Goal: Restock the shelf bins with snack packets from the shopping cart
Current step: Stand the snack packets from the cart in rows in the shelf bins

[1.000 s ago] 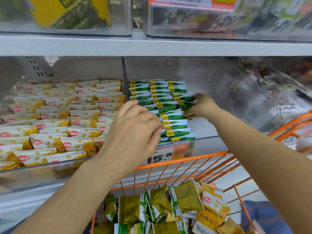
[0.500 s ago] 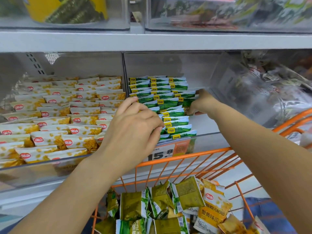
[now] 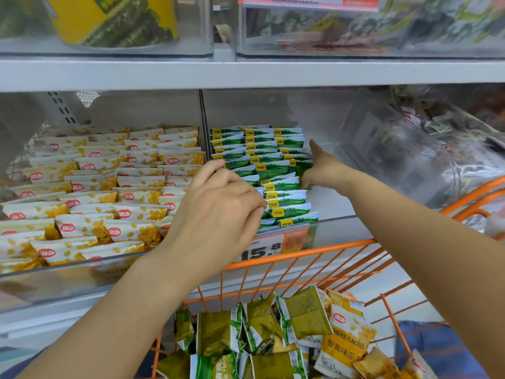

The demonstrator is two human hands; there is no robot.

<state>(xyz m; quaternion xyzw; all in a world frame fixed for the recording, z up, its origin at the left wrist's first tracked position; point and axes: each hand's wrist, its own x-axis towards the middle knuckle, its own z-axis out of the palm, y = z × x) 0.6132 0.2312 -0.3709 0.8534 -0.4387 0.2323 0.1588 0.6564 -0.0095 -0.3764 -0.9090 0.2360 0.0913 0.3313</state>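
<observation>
At the far left, a clear shelf bin (image 3: 82, 272) is packed with rows of white-and-yellow snack packets (image 3: 90, 203) standing on edge, red logos facing forward. A thin divider (image 3: 203, 124) separates it from the next bin (image 3: 341, 222), where green-and-white packets (image 3: 259, 149) stand in three tight columns against the divider side, leaving the right part of that bin's floor bare.

The left hand (image 3: 218, 212) reaches in over the front lip, covering the near left part of the green rows. Its fingers are curled, tips pressed against the packet tops at the front; whether it actually pinches one cannot be told, since the back of the hand hides the contact. The right hand (image 3: 321, 170) sits just beside the right edge of the green rows, about midway back. Its index finger is straight and points toward the rear of the bin, the other fingers folded against the side of the packets, touching them.

An orange price tag (image 3: 273, 247) reading 15.8 hangs on the bin front below the left hand. Lower, between the two forearms, the orange wire shopping cart (image 3: 300, 254) holds loose olive-green packets (image 3: 262, 324) and, toward its right, a yellow crab-roe packet (image 3: 345, 343). Bagged goods (image 3: 437, 149) fill the bin at far right.
</observation>
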